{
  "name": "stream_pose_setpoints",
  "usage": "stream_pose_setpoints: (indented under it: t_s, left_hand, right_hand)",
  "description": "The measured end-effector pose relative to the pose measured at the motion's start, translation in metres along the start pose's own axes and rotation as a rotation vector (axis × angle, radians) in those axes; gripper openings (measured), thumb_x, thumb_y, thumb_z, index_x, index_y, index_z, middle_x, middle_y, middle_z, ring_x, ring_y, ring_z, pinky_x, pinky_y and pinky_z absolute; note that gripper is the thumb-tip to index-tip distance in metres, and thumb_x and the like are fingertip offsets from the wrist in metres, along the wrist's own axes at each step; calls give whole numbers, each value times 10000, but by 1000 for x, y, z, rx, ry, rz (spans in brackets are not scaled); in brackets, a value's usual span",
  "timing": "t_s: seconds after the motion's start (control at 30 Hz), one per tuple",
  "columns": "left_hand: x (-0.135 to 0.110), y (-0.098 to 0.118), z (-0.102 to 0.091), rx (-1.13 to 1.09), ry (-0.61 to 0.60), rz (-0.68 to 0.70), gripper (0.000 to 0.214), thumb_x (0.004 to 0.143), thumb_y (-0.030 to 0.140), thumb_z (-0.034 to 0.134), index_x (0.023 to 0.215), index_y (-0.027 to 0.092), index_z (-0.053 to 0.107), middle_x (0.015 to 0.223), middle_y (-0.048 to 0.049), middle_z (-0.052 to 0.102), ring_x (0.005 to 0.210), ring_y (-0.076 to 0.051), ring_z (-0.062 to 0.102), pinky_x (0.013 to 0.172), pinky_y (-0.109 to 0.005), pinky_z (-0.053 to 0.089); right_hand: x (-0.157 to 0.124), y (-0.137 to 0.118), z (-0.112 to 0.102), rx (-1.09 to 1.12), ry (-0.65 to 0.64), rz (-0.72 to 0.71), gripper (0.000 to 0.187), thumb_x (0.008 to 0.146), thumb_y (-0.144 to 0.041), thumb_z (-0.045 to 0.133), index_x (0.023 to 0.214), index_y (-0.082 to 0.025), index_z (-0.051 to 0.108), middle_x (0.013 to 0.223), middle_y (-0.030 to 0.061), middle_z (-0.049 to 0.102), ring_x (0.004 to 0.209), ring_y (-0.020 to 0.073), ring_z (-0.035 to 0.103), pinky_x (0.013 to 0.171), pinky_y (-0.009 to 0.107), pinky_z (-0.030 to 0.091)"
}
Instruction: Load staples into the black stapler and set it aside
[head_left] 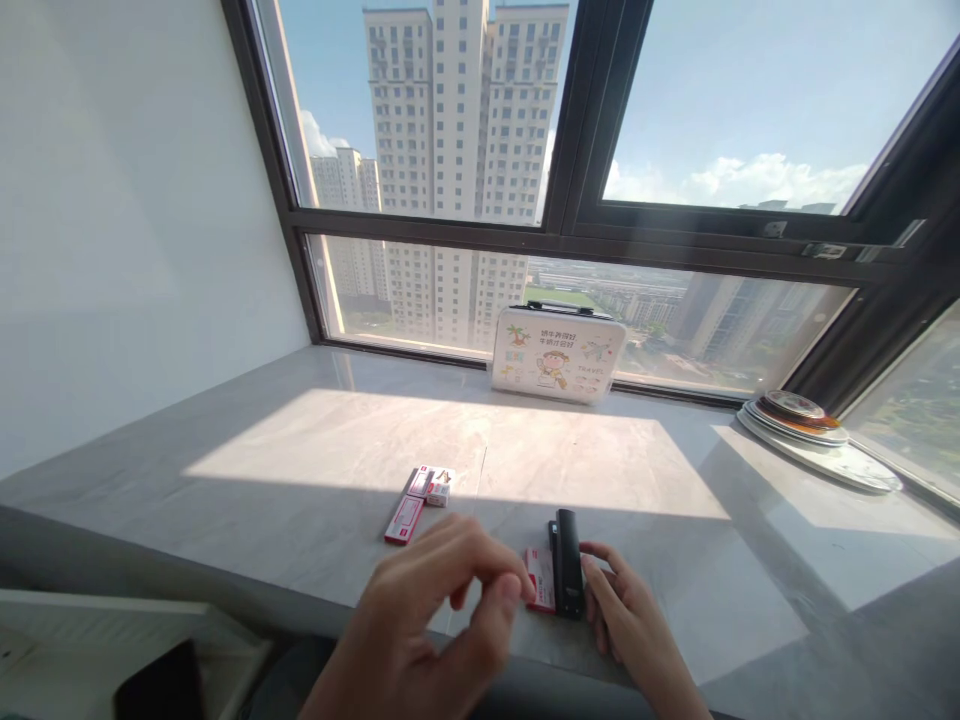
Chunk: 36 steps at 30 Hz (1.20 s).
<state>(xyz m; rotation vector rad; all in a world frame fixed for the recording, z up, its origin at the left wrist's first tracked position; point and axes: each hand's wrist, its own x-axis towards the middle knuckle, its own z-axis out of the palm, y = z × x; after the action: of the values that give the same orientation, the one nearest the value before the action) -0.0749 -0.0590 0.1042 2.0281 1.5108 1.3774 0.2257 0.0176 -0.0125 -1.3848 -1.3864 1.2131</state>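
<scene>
A black stapler (pixel 568 562) lies on the grey marble windowsill (pixel 315 440), near its front edge. My right hand (pixel 626 615) rests beside it with curled fingers touching its right side. A small red and white staple box (pixel 540 578) lies against the stapler's left side. My left hand (pixel 435 620) hovers in front, thumb and fingers pinched together; whether anything is in them I cannot make out. Further left lie a red flat box (pixel 405 519) and an opened small box (pixel 435 486).
A white cartoon-printed case with a black handle (pixel 556 355) stands against the window at the back. A stack of round plates (pixel 814 432) sits at the right corner. A white wall rises on the left. A dark object (pixel 161 685) lies below the sill's front edge.
</scene>
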Motion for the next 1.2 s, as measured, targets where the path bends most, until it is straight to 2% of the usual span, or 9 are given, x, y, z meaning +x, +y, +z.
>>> stream_pose_setpoints:
  t_s: [0.13, 0.23, 0.3, 0.47, 0.67, 0.8, 0.97, 1.07, 1.2]
  left_hand:
    - [30, -80, 13, 331, 74, -107, 370, 905, 360, 574, 1259, 284, 649, 1068, -57, 621, 1008, -251, 590, 873, -382, 518]
    - [18, -131, 16, 507, -54, -107, 503, 841, 332, 629, 1343, 314, 605, 1166, -69, 566, 1058, -292, 558, 948, -475, 478]
    - [2, -144, 20, 521, -117, -116, 429, 859, 320, 613, 1288, 324, 644, 1168, -66, 558, 1063, -292, 554, 940, -475, 478]
    - [-15, -127, 34, 422, -215, -61, 422, 856, 340, 677, 1274, 387, 641, 1333, -41, 526, 1196, -299, 504, 1020, -478, 445]
    - [16, -98, 53, 155, -413, -54, 624, 841, 353, 735, 1424, 412, 519, 1395, -20, 562, 1314, -290, 458, 1120, -464, 389]
    - [38, -63, 87, -86, -449, -25, 782, 789, 350, 790, 1488, 387, 441, 1393, -30, 571, 1307, -269, 489, 1148, -430, 376]
    - [42, -31, 129, -193, -638, 64, 899, 671, 299, 872, 1470, 367, 464, 1373, -30, 590, 1274, -268, 529, 1123, -404, 418]
    - [45, -34, 127, -174, -586, 69, 847, 728, 380, 840, 1479, 352, 449, 1440, -42, 539, 1334, -271, 478, 1150, -403, 389]
    - [67, -75, 91, -19, -238, 25, 371, 1017, 329, 399, 1342, 308, 577, 1368, -56, 580, 1297, -227, 498, 1119, -415, 396]
  right_hand:
    - [1, 1, -1, -6, -6, -12, 602, 973, -670, 430, 1327, -185, 460, 617, -56, 543, 377, 106, 477, 330, 196, 304]
    - [1, 2, -2, -1, -14, -10, 618, 973, -678, 420, 1343, -184, 447, 625, -54, 553, 377, 113, 491, 328, 199, 310]
    - [2, 3, -3, 1, -20, -11, 624, 975, -681, 412, 1350, -184, 439, 629, -51, 562, 380, 112, 491, 332, 199, 306]
    - [2, 3, -3, 3, -22, -31, 605, 974, -671, 435, 1328, -181, 457, 631, -48, 571, 401, 104, 481, 368, 200, 326]
    - [2, 3, -4, -14, -22, -35, 581, 971, -672, 429, 1297, -193, 473, 629, -51, 567, 396, 105, 469, 379, 210, 330]
    - [1, 2, -5, -38, -8, -47, 564, 980, -660, 418, 1294, -196, 479, 632, -45, 579, 402, 111, 472, 385, 215, 341]
    - [-2, -7, -5, -28, -3, -68, 565, 967, -670, 441, 1251, -188, 512, 619, -42, 562, 421, 119, 462, 385, 221, 336]
    - [-3, -11, -4, -5, 0, -80, 562, 956, -681, 454, 1227, -193, 527, 637, -31, 573, 439, 120, 458, 396, 224, 334]
    - [-3, -11, -4, 13, 24, -56, 586, 957, -694, 436, 1258, -197, 512, 641, -29, 570, 451, 123, 453, 398, 223, 323]
